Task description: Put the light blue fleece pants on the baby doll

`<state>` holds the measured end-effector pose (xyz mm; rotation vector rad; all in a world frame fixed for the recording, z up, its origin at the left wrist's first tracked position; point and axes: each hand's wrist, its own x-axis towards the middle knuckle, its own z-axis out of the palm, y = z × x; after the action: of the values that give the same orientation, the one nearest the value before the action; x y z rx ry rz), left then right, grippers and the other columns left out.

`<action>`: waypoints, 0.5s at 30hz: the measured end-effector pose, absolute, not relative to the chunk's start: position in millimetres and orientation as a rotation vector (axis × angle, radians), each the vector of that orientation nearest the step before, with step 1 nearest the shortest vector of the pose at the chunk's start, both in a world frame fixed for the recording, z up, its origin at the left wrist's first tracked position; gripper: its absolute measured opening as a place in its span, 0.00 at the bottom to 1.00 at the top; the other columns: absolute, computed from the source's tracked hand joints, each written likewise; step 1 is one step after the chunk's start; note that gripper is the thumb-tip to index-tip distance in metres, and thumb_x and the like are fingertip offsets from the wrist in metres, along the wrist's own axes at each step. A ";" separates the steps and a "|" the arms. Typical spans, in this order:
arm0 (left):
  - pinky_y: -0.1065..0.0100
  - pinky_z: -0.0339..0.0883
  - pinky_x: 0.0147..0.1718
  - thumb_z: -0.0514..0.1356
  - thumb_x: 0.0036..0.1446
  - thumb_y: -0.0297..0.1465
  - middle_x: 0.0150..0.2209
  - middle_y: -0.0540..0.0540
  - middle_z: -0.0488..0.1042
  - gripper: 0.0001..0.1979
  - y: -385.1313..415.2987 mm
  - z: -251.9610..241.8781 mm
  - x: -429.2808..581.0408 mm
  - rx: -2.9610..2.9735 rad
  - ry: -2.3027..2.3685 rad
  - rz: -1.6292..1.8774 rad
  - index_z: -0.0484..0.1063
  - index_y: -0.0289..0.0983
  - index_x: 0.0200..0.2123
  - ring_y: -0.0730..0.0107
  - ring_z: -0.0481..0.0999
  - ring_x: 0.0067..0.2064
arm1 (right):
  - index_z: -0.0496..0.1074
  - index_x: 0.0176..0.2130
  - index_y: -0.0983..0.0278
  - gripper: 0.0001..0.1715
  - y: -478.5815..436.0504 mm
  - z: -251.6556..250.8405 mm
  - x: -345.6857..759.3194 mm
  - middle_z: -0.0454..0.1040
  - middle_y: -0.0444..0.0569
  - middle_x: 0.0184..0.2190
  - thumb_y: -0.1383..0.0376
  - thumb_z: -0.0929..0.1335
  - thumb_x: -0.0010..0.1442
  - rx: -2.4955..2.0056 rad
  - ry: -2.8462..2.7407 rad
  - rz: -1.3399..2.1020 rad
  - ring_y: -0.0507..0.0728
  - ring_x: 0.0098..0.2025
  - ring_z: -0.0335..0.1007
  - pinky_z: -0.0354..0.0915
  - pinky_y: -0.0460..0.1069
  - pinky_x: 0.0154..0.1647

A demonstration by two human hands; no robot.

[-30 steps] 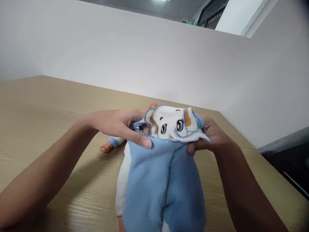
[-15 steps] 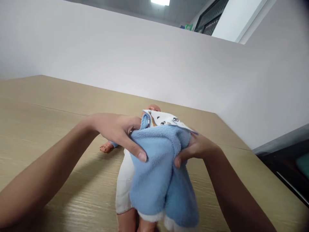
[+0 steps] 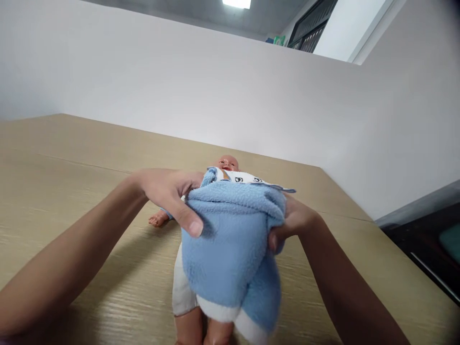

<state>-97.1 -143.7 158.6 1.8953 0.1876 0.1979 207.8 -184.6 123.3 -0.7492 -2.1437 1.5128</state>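
Observation:
A baby doll (image 3: 227,163) lies on its back on the wooden table (image 3: 72,158), head away from me, wearing white cloth with a blue cuff on its outstretched arm. Above its body I hold a light blue fleece garment (image 3: 230,244) with a white embroidered face patch on the far side. My left hand (image 3: 168,194) grips the garment's left edge, thumb pressed on the fleece. My right hand (image 3: 293,220) grips the right edge, fingers partly buried in the cloth. The doll's bare legs show under the garment at the bottom.
A plain white wall (image 3: 230,96) rises behind the table's far edge. A dark surface (image 3: 427,244) lies beyond the table's right edge. The table stretches wide to the left of the doll.
The garment has been gathered up in both hands; the face patch tipped away from me, now seen only edge-on. The doll's head and legs have come into sight.

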 end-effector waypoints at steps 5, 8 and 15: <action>0.70 0.81 0.35 0.79 0.54 0.43 0.24 0.47 0.78 0.15 -143.1 155.3 -94.2 1.880 0.158 0.288 0.82 0.40 0.33 0.61 0.83 0.32 | 0.78 0.62 0.61 0.53 -186.6 115.9 211.9 0.82 0.54 0.57 0.42 0.85 0.45 -0.748 -1.991 1.550 0.70 0.63 0.76 0.70 0.59 0.68; 0.67 0.81 0.47 0.75 0.58 0.47 0.36 0.42 0.84 0.18 -145.8 155.9 -92.2 1.889 0.219 0.453 0.82 0.39 0.34 0.55 0.85 0.46 | 0.81 0.58 0.62 0.42 -191.1 121.0 198.3 0.83 0.53 0.55 0.47 0.84 0.51 -0.723 -2.110 1.679 0.69 0.64 0.76 0.69 0.58 0.69; 0.65 0.80 0.51 0.72 0.63 0.47 0.36 0.44 0.83 0.21 -147.5 154.3 -89.3 1.899 0.178 0.447 0.83 0.36 0.48 0.56 0.84 0.48 | 0.83 0.54 0.63 0.47 -186.2 125.7 177.3 0.87 0.53 0.47 0.57 0.89 0.36 -0.352 -2.267 1.839 0.68 0.58 0.82 0.77 0.52 0.57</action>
<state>-89.3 -147.5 154.3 1.8990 0.1779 0.4473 177.3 -186.2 125.7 -0.3516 -2.2667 1.8392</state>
